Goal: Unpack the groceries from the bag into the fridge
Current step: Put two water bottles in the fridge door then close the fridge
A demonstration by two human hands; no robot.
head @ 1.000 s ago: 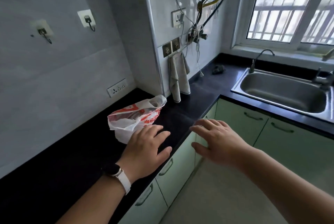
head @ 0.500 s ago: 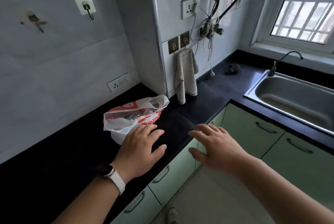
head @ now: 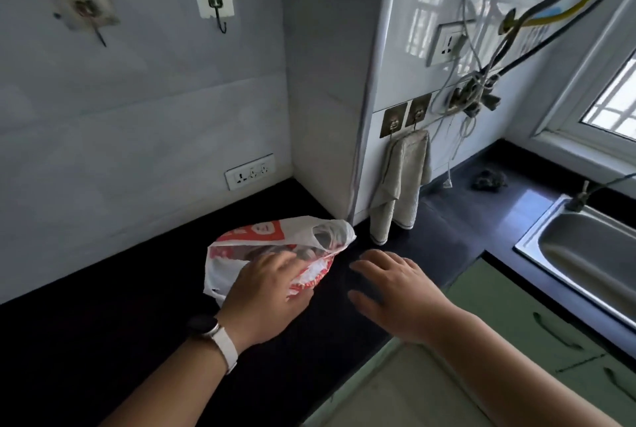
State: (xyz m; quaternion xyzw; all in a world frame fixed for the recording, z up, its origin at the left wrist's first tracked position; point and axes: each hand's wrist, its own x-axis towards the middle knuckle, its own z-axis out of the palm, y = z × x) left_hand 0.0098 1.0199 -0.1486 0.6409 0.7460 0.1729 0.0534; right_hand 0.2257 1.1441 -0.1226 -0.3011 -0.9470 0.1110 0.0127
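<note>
— Where is the bag (head: 261,244)?
— On the black counter (head: 103,323), by the wall corner. My left hand (head: 266,296) lies flat on it, fingers spread, not gripping.
— And your right hand (head: 395,292)?
— Open, holding nothing, just beside the bag.

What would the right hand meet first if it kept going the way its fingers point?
Probably the handle end of the plastic bag, which lies just ahead and left of the right hand on the black countertop. Depth is unclear; it might pass beside the bag toward the wall corner.
</note>
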